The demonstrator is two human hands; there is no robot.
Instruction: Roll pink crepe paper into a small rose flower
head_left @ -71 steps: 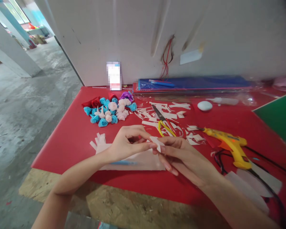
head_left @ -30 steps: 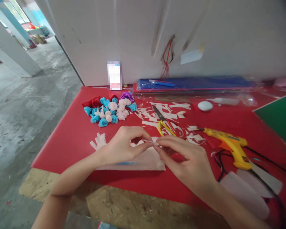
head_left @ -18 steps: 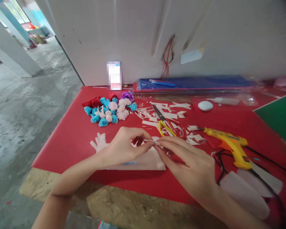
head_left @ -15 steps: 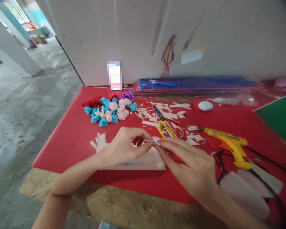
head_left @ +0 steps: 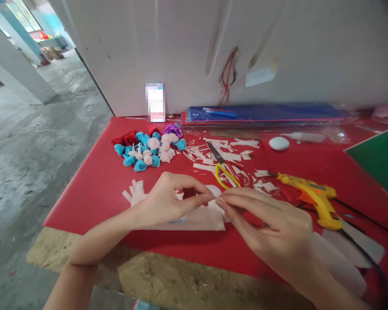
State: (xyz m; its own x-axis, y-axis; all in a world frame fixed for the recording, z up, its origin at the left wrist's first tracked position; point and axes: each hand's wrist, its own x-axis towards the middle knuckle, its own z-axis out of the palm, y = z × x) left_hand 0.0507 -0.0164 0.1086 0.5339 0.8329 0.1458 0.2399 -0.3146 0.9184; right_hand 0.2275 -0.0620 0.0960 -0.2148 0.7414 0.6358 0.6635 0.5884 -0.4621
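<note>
Between both hands is a small piece of pale pink paper, mostly covered by the fingers. My left hand pinches its left end with thumb and forefinger. From the other side my right hand pinches it too, fingertips close to the left ones. Below them on the red table lies pale pink paper, with cut strips at its left end. Scissors with one yellow and one red handle lie just beyond my hands, among white paper scraps.
Blue, pink, red and purple paper flowers sit at the back left. A yellow glue gun with a black cord lies right, near petal-shaped paper pieces. A phone leans on the wall. A white egg-shaped object and wrapped blue sheets lie behind.
My right hand has shifted a little to the right and turned, still pinching the paper. My left hand stays almost in place.
</note>
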